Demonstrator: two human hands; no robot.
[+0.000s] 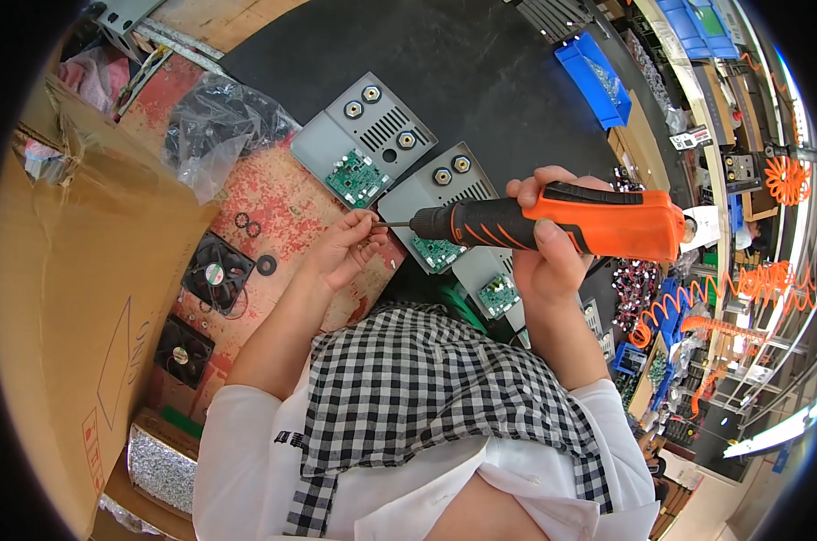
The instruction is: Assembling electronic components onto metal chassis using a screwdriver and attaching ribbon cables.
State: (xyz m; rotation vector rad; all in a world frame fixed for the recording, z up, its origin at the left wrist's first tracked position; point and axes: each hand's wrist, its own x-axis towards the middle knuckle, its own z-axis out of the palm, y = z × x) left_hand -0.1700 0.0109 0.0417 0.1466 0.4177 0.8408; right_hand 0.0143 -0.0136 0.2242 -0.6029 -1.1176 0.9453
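Observation:
My right hand (pixel 552 261) is wrapped round an orange and black power screwdriver (pixel 620 221), held level with its long bit (pixel 396 224) pointing left. The fingertips of my left hand (pixel 341 252) pinch at the bit's tip; whether a small screw sits there is too small to tell. Under and beyond the tool lie grey metal panels in a row. The far panel (pixel 316 144) carries a green circuit board (pixel 357 178), slots and round brass-coloured fittings. The middle panel (pixel 404 198) is partly covered by the screwdriver. Nearer me is another panel with a smaller green board (pixel 498 296).
Two black fans (pixel 217 272) and a few black rings (pixel 266 264) lie on the worn red surface at left. Clear plastic bags (pixel 223 122) rest beyond them. A large cardboard box (pixel 75 316) stands far left. A blue bin (pixel 593 79) and coiled orange hoses (pixel 760 284) are at right.

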